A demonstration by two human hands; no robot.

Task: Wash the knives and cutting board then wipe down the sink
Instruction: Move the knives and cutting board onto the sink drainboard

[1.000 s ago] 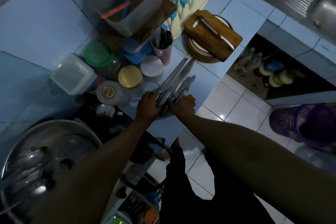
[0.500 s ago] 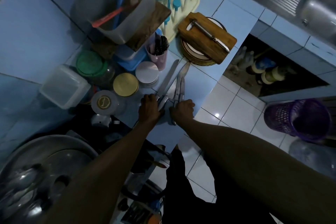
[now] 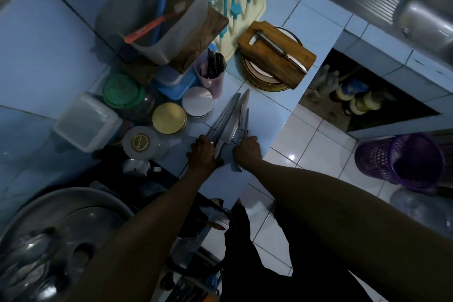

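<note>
Both hands sat on a bunch of knives [image 3: 231, 120] lying on the blue counter [image 3: 277, 110], close to its edge, with the white floor [image 3: 316, 144] just past it. The left hand [image 3: 202, 154] curled around the handles on one side. The right hand [image 3: 247, 151] curled around the handles on the other side. I could count about four blades, but they overlapped. One more knife [image 3: 282, 50] lay on the wooden cutting board [image 3: 274, 56], which rested on plates. Three round lids crowded the left side.
</note>
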